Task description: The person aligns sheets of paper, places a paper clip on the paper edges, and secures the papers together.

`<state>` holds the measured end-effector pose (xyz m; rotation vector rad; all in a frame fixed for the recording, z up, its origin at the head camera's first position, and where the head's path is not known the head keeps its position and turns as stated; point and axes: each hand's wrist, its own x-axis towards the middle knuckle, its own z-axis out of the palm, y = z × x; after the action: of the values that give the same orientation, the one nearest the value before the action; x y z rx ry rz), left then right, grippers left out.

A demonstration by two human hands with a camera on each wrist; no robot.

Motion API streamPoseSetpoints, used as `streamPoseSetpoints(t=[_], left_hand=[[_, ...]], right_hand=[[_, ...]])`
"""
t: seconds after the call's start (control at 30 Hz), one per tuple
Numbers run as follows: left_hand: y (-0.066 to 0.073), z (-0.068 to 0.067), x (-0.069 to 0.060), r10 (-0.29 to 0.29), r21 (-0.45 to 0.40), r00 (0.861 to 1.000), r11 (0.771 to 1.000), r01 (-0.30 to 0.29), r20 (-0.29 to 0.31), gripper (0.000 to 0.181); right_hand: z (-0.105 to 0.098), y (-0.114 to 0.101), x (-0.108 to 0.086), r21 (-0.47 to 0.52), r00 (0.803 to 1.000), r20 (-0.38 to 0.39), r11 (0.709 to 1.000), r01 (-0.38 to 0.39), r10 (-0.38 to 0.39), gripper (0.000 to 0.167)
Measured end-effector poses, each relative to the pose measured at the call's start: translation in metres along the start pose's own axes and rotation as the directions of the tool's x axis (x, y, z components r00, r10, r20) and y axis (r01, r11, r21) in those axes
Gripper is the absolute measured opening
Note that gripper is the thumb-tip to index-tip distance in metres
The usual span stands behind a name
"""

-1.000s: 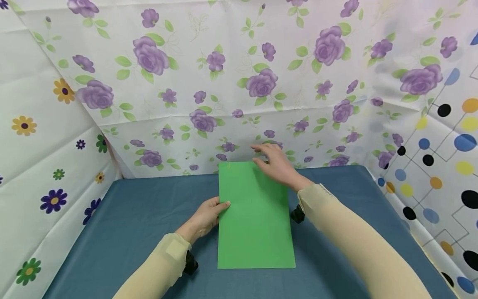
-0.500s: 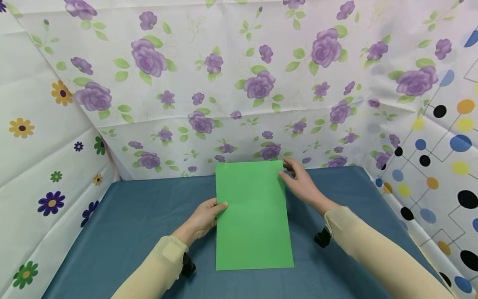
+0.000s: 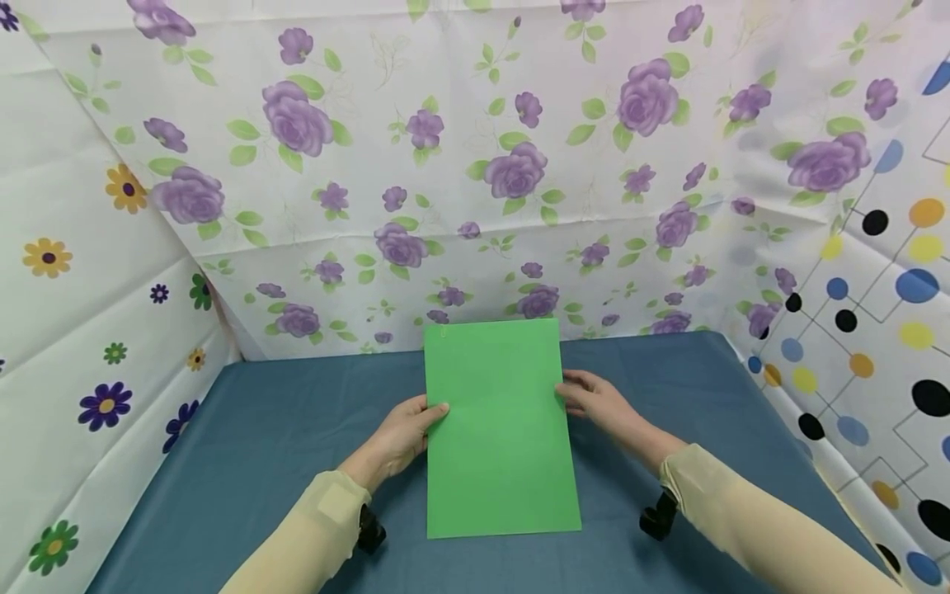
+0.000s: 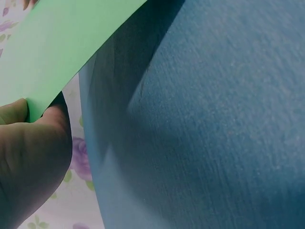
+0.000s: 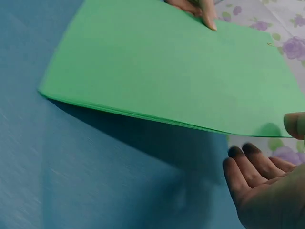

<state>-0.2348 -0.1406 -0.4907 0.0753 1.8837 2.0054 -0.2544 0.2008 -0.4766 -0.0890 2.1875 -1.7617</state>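
Observation:
A stack of green paper [image 3: 497, 429] stands tilted up over the table in the head view, its thin layered edge showing in the right wrist view. At its upper left corner is a small yellowish mark [image 3: 444, 332], perhaps a clip; too small to tell. My left hand [image 3: 404, 433] grips the left edge, thumb [image 4: 16, 110] on the front face, the other fingers behind and mostly hidden. My right hand [image 3: 604, 408] is at the right edge. In the right wrist view its thumb [image 5: 295, 125] lies at the paper's edge, while the other fingers [image 5: 248, 169] extend below, apart from the paper.
Blue cloth covers the table [image 3: 297, 429]. A white curtain with purple flowers [image 3: 401, 165] hangs behind, with patterned side curtains [image 3: 67, 313] left and right. Black wrist devices [image 3: 659, 516] hang under both sleeves.
My right hand has moved from above the paper's top edge to its upper right corner, then down the right edge. My left hand keeps its grip; the paper has shifted slightly left.

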Motion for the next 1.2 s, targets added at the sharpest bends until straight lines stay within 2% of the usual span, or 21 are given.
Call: streamPoseSetpoints(t=[0.1,0.23,0.4,0.53,0.9,1.2], left_hand=[[0.0,-0.001,0.0,-0.003,-0.002,1.0,1.0,0.003,-0.009,0.037],[0.001,-0.001,-0.001,-0.003,-0.007,1.0,1.0,0.003,-0.01,0.037],[0.001,-0.001,-0.002,0.0,-0.019,1.0,1.0,-0.001,-0.015,0.036],[0.001,-0.002,-0.003,0.002,-0.025,1.0,1.0,-0.002,-0.017,0.036],[0.001,-0.002,-0.002,0.001,-0.032,1.0,0.999,-0.001,-0.012,0.036],[0.001,-0.001,-0.003,0.001,-0.026,1.0,1.0,-0.001,-0.006,0.036]], right_hand=[[0.007,0.007,-0.005,0.026,0.999,0.01,0.999,-0.045,0.045,0.072],[0.015,0.014,-0.011,0.052,0.998,0.026,0.997,-0.064,0.062,0.06],[0.02,0.02,-0.017,0.089,0.996,0.08,0.995,-0.035,0.028,0.052],[0.022,0.021,-0.019,0.121,0.996,0.092,0.992,-0.018,0.007,0.051],[0.028,0.021,-0.02,0.192,0.998,0.068,0.981,-0.01,-0.003,0.049],[0.029,0.022,-0.021,0.183,1.0,0.018,0.983,-0.022,0.019,0.042]])
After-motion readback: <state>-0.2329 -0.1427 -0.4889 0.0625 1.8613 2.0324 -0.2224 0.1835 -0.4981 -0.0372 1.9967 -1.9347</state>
